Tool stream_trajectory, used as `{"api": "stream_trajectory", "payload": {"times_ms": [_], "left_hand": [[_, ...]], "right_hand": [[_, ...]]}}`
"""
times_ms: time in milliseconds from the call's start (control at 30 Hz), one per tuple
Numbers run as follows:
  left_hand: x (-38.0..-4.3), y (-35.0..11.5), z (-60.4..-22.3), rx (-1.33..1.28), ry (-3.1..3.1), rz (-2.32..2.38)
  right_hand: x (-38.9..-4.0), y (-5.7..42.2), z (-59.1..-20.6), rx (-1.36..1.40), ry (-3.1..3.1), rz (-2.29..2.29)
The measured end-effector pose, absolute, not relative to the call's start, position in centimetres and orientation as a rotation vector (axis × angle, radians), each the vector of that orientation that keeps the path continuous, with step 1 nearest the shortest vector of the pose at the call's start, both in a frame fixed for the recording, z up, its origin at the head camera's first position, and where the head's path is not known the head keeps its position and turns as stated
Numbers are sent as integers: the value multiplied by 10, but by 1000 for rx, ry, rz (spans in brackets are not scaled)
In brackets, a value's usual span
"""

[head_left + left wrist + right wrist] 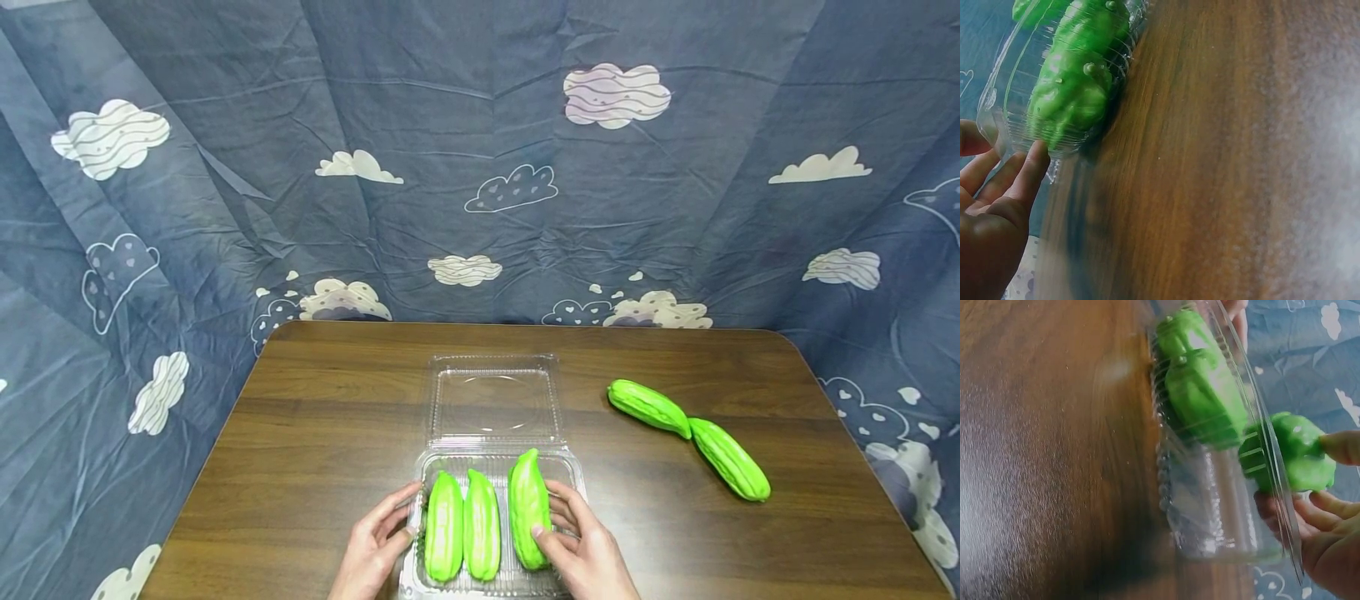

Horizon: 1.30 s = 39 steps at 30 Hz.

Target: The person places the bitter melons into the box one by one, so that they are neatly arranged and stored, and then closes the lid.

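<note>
A clear plastic clamshell container (498, 587) lies at the table's near edge with its lid (495, 400) folded back. Two bright green bitter melons (444, 529) (482, 529) lie side by side in its left part. My right hand (588, 542) grips a third bitter melon (529, 508) between thumb and fingers, over the container's right part. In the right wrist view this bitter melon (1300, 453) is level with the rim, above the tray floor. My left hand (372, 537) holds the container's left rim, thumb on top and fingers against the outer wall.
Two more bitter melons (648, 407) (730, 460) lie end to end on the right of the brown wooden table (315, 433). A blue curtain with cloud prints (420, 108) hangs behind and beside the table.
</note>
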<state>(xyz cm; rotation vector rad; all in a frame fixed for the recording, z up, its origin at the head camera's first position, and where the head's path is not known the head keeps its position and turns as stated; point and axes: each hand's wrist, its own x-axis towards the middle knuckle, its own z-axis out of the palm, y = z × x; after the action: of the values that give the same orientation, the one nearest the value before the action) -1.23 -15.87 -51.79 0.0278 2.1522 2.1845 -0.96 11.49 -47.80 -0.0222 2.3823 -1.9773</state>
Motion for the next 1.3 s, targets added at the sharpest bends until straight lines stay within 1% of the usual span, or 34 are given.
{"api": "stream_trajectory", "payload": {"times_ms": [233, 500, 633, 800, 1067, 1300], "left_hand": [[-12, -158, -519, 19, 2162, 2186], [-12, -157, -520, 28, 2162, 2195], [-12, -157, -519, 25, 2168, 2196], [-12, -157, -519, 24, 2162, 2201], [-12, -158, -520, 21, 2160, 2211], [-12, -157, -521, 18, 2152, 2217]], "right_hand": [[-13, 111, -476, -71, 2451, -1780], [-15, 107, -474, -52, 2600, -1488], [-17, 107, -475, -106, 2631, -1419], [-19, 106, -477, -169, 2685, -1358], [-23, 105, -480, -125, 2681, -1349], [-23, 103, -486, -97, 2637, -1438]]}}
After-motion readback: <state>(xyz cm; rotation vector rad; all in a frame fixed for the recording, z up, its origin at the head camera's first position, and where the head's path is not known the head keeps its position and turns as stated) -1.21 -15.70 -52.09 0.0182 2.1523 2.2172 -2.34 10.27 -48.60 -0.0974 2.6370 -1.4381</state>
